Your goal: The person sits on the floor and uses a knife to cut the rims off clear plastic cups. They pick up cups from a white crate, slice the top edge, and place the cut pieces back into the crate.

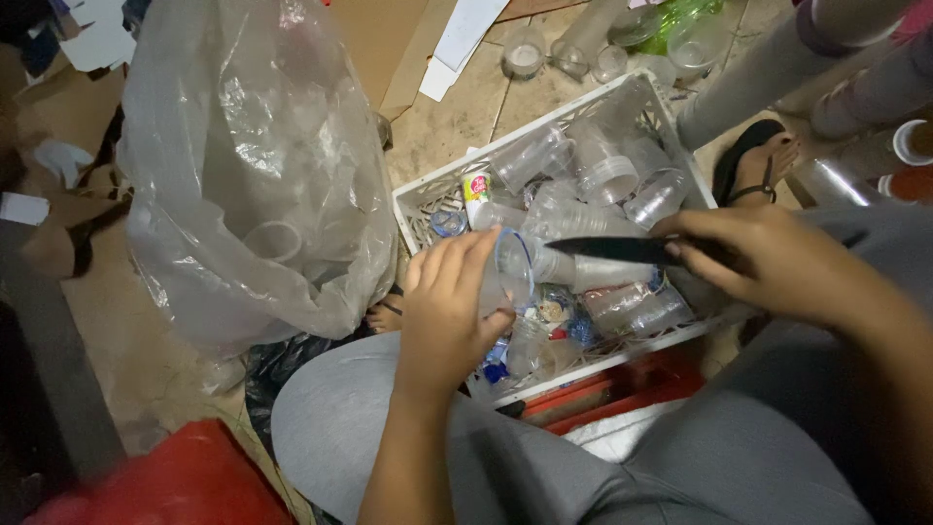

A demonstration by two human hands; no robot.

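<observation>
The fingers (457,262) of the left hand (442,316) were curled around a clear plastic cup (510,267), pinching it by its side so that the rim, with a thin blue line on it, faced the other hand. That tilt seemed meant to present the cup's mouth to the blade. The fingers (724,238) of the right hand (763,258) were pressed together around the handle of a dark knife (612,249), whose blade lay level and pointed left, its tip just beside the cup's rim; whether it touched the plastic could not be told.

Both hands worked directly above a white slatted crate (622,97), which was heaped with clear cups, tumblers and small containers, a few with coloured labels. Holding the cup over the crate would have let anything cut away fall back among the rest. The person's grey-clad knees (330,418) framed the crate's near side, and something red lay beneath its front edge.

To the left stood a large translucent plastic bag (253,165), bulging and showing faint shapes of more cups inside. Beyond the crate, more clear cups and a green bottle (671,24) lay on the stone-tiled floor (466,107), along with cardboard and scraps of paper. At the right, another person's sandalled foot (753,165) rested near the crate's corner.
</observation>
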